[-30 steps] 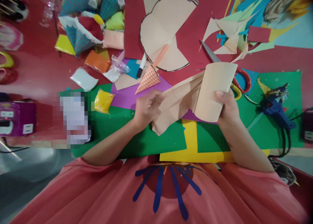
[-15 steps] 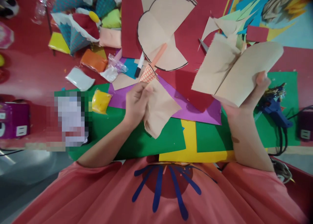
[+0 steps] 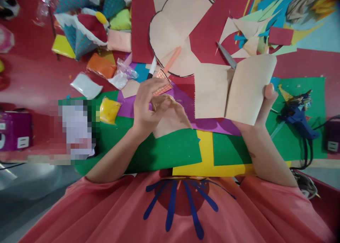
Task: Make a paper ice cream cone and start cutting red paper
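My left hand [image 3: 147, 110] has its thumb and fingers apart in a curve. Just under and beside its thumb is a loose piece of creased brown paper [image 3: 174, 120], apparently free of the fingers. My right hand [image 3: 259, 112] grips a folded sheet of brown paper [image 3: 245, 89] from below, its thumb over the right edge. That sheet is spread like an open book, with a zigzag left edge. Above my left hand lies a small orange-checked paper piece [image 3: 162, 83], with an orange marker [image 3: 172, 60] beside it. Scissors [image 3: 227, 55] lie partly behind the held sheet.
A large brown paper shape with black outline [image 3: 170, 34] lies at the back. A blue glue gun [image 3: 297, 117] rests at right. Soft packets, such as a yellow one [image 3: 109, 110], and checked cones [image 3: 79, 34] fill the left. Paper scraps [image 3: 249, 27] lie at back right.
My left fingers have spread, and the creased paper has dropped out of their pinch and turned. My right hand has moved left with the folded brown paper, uncovering more of the scissors and scraps.
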`<action>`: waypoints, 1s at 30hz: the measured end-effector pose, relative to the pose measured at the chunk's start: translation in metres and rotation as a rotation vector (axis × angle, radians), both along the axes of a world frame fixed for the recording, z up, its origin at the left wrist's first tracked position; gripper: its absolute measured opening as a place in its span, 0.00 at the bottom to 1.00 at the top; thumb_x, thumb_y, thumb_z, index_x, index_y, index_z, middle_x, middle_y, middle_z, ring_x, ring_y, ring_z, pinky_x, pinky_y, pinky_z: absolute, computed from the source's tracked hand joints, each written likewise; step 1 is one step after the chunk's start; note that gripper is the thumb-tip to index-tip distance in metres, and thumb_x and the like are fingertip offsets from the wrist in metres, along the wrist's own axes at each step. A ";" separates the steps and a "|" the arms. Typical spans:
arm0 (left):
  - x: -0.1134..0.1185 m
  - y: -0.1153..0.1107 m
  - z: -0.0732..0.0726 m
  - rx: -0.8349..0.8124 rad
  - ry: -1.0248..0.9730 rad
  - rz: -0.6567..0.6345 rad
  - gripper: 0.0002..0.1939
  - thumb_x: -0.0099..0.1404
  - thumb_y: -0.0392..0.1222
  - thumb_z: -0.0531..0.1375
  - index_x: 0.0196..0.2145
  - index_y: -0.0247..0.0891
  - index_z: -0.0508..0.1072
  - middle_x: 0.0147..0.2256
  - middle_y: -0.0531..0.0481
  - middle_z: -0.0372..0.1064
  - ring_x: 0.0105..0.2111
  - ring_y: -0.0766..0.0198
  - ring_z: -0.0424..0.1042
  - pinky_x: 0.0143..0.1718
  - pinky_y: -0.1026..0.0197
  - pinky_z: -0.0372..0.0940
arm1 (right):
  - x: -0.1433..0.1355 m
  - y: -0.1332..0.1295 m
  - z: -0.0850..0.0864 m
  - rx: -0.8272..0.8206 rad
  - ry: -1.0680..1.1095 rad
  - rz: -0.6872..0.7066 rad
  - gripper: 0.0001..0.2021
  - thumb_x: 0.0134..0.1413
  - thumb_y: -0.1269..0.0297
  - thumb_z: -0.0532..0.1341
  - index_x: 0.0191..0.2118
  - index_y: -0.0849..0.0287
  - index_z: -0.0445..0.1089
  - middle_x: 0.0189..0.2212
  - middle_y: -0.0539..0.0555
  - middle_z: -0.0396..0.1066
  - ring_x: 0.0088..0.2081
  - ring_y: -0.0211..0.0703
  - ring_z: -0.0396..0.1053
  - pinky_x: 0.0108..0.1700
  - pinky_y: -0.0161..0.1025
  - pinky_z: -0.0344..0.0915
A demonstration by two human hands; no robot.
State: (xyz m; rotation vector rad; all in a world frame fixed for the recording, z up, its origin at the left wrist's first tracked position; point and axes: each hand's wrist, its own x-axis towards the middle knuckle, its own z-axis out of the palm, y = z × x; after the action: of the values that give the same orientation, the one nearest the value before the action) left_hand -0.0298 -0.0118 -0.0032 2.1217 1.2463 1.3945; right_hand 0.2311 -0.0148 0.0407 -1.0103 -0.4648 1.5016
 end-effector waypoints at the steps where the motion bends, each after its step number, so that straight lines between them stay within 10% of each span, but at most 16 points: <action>1: 0.000 0.000 0.000 0.068 0.026 0.053 0.14 0.65 0.44 0.62 0.49 0.44 0.71 0.43 0.48 0.70 0.47 0.61 0.70 0.47 0.57 0.68 | -0.001 0.000 0.000 0.008 0.050 0.003 0.12 0.35 0.55 0.70 0.29 0.48 0.69 0.34 0.44 0.78 0.43 0.37 0.75 0.47 0.31 0.71; 9: -0.001 0.001 -0.011 0.071 0.451 0.009 0.09 0.69 0.47 0.57 0.42 0.44 0.74 0.36 0.52 0.77 0.36 0.61 0.74 0.39 0.57 0.63 | 0.002 0.006 -0.001 0.113 0.177 -0.009 0.16 0.37 0.57 0.70 0.34 0.55 0.72 0.33 0.46 0.79 0.39 0.35 0.77 0.47 0.29 0.73; 17: 0.017 -0.015 0.000 -0.418 -0.219 -0.471 0.34 0.65 0.67 0.52 0.62 0.48 0.58 0.62 0.42 0.60 0.63 0.53 0.61 0.57 0.52 0.66 | -0.008 -0.017 -0.013 -0.169 0.125 0.153 0.25 0.32 0.43 0.72 0.37 0.52 0.74 0.28 0.43 0.79 0.33 0.39 0.77 0.40 0.33 0.75; 23: 0.021 -0.013 0.011 -0.942 -0.414 -0.463 0.22 0.57 0.60 0.65 0.30 0.38 0.68 0.25 0.54 0.65 0.26 0.69 0.68 0.26 0.67 0.64 | -0.013 -0.024 -0.009 -0.395 0.069 0.543 0.29 0.31 0.38 0.68 0.37 0.55 0.72 0.24 0.53 0.78 0.36 0.54 0.78 0.36 0.45 0.75; 30: 0.013 -0.008 0.025 -1.110 -0.479 -0.396 0.18 0.54 0.53 0.68 0.26 0.38 0.67 0.22 0.56 0.65 0.20 0.71 0.63 0.18 0.70 0.57 | -0.007 -0.019 -0.013 -0.260 -0.066 0.480 0.33 0.33 0.31 0.64 0.38 0.54 0.72 0.37 0.53 0.79 0.49 0.55 0.75 0.47 0.48 0.72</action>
State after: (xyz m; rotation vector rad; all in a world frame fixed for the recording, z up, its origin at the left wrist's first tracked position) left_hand -0.0164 -0.0203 0.0216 1.0854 0.9609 0.6756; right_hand 0.2238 -0.0335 0.0278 -1.2095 -0.5990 1.9997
